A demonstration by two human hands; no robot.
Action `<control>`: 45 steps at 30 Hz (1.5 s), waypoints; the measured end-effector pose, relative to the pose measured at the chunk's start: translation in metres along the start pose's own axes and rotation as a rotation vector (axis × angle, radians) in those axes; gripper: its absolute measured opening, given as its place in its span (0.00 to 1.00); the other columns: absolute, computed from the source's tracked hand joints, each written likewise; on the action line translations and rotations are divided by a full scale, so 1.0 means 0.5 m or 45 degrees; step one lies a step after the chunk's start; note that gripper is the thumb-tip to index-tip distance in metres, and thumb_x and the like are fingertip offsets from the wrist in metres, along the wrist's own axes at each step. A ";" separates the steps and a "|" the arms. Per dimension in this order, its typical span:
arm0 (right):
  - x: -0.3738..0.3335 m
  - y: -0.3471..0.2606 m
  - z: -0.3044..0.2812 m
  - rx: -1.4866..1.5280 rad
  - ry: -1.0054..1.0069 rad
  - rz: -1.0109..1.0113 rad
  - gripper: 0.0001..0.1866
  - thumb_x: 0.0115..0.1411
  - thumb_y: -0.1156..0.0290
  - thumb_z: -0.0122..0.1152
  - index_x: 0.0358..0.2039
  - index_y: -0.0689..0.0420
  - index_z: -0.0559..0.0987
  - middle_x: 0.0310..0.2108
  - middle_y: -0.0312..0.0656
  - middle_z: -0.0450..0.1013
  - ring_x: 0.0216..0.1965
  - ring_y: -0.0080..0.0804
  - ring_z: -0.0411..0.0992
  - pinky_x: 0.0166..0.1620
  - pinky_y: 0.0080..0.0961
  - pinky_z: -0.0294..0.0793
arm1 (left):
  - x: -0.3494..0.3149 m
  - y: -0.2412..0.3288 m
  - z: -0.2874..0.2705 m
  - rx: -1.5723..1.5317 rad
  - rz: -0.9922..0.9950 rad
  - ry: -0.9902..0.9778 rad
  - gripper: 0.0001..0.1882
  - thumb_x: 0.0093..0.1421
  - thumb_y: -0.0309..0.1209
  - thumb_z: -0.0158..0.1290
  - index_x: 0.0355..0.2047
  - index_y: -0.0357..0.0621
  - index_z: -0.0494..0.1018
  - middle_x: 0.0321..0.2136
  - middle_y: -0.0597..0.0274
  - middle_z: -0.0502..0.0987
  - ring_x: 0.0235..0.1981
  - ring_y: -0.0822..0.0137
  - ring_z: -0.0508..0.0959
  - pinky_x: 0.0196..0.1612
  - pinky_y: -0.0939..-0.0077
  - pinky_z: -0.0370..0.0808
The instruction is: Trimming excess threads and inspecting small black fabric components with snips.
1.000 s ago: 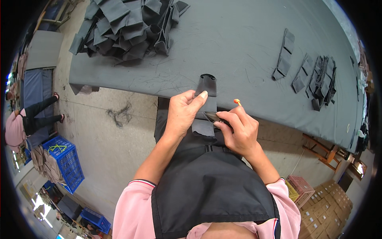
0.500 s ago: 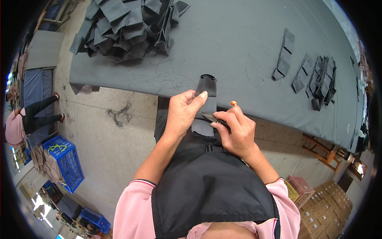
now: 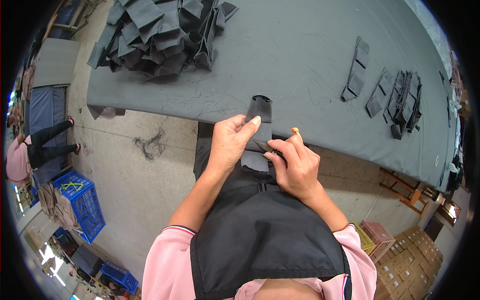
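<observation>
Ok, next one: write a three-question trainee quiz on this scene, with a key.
1. True or false: the left hand grips a dark fabric strip.
2. The large heap of fabric pieces lies: a) on the floor; b) on the table; c) in a blue crate.
3. What does the right hand hold?

Key: 1. True. 2. b, on the table. 3. A small dark pointed tool.
</observation>
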State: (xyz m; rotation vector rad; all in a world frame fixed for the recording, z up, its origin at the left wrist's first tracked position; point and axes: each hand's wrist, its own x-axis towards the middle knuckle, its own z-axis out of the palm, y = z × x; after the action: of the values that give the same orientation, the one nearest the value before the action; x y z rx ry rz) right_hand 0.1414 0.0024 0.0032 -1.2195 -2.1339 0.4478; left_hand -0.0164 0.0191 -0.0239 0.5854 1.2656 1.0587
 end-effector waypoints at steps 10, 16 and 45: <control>0.010 -0.007 -0.014 0.094 0.065 0.040 0.19 0.44 0.74 0.68 0.39 0.57 0.75 0.24 0.38 0.68 0.18 0.32 0.66 0.21 0.25 0.65 | 0.000 0.035 0.010 0.048 -0.023 -0.033 0.15 0.59 0.30 0.55 0.17 0.42 0.66 0.18 0.78 0.66 0.21 0.85 0.58 0.22 0.85 0.55; 0.003 0.001 -0.018 0.257 0.190 0.035 0.17 0.45 0.77 0.68 0.37 0.58 0.75 0.22 0.38 0.68 0.19 0.32 0.67 0.24 0.28 0.67 | -0.003 0.033 0.008 -0.015 -0.022 -0.029 0.11 0.59 0.30 0.55 0.21 0.40 0.71 0.21 0.76 0.70 0.22 0.85 0.62 0.24 0.87 0.59; 0.153 0.443 -0.151 -0.448 0.214 1.312 0.42 0.44 0.53 0.72 0.55 0.59 0.64 0.48 0.45 0.65 0.43 0.42 0.73 0.43 0.37 0.75 | 0.131 0.372 -0.140 1.562 1.674 0.954 0.08 0.60 0.28 0.51 0.39 0.38 0.72 0.49 0.56 0.71 0.50 0.60 0.72 0.52 0.68 0.66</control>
State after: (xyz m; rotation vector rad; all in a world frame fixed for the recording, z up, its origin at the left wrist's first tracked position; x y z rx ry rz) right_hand 0.3059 0.1802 -0.0397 -2.4325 -1.3244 0.3606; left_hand -0.1438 0.1452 0.0845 2.3330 2.2389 1.4987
